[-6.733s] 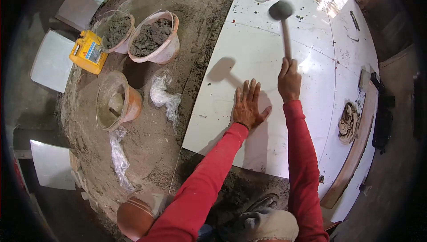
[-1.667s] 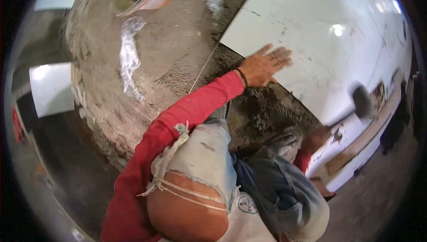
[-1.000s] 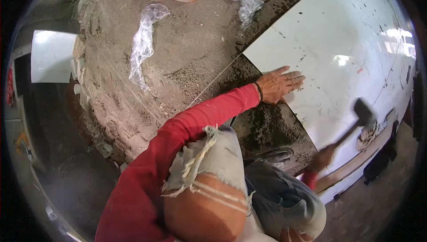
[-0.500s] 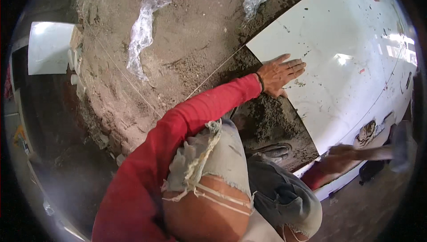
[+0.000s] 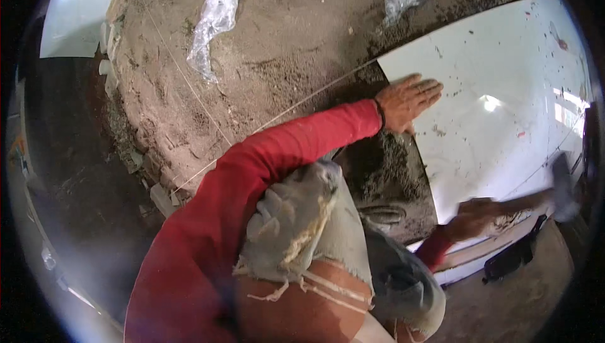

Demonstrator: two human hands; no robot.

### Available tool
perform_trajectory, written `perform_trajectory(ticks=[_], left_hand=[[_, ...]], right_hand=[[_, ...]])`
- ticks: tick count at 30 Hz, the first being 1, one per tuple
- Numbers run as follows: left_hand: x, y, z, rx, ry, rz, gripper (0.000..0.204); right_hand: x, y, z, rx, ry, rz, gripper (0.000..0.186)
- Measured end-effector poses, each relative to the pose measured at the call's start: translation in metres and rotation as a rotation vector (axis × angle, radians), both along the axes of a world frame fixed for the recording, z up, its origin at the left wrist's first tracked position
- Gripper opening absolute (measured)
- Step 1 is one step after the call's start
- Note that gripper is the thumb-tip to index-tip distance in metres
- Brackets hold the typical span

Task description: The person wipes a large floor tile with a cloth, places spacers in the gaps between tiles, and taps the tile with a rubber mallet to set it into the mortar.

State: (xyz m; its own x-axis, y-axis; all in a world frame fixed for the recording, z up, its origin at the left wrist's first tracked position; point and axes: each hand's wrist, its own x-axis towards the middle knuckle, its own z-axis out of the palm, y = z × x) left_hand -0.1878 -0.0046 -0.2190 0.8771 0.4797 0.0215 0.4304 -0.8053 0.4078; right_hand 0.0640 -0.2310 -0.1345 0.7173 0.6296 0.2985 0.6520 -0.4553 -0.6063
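Observation:
My left hand [image 5: 411,102] lies flat on a large glossy white tile [image 5: 479,122], close to its left edge. The fingers are stretched out together and the palm rests on the surface. Over the tile's near right part, my right hand [image 5: 472,218] grips the handle of a hammer [image 5: 526,203]. Its blocky grey head [image 5: 565,188] points right and is somewhat blurred, so I cannot tell whether it touches the tile. Specks of dirt are scattered across the glossy face.
Damp grey-brown mortar [image 5: 283,47] spreads left of the tile, crossed by taut strings [image 5: 315,93]. Crumpled clear plastic [image 5: 217,22] lies on it. Another white tile [image 5: 72,22] stands at far left. A black object [image 5: 509,260] sits beyond the near tile edge.
The view has shifted a little. My right hand and the hammer have moved slightly, with the head now higher in the picture. My left hand stays flat on the tile.

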Motion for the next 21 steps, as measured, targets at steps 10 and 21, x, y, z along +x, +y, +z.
perform_trajectory(ticks=[10, 21], left_hand=[[-0.008, -0.016, 0.006, -0.122, -0.056, 0.306, 0.118], [-0.021, -0.026, 0.001, -0.137, -0.056, 0.318, 0.117]], right_hand=[[-0.001, -0.024, -0.05, 0.109, 0.363, 0.541, 0.045], [0.006, 0.072, 0.029, 0.287, 0.142, 0.003, 0.038]])
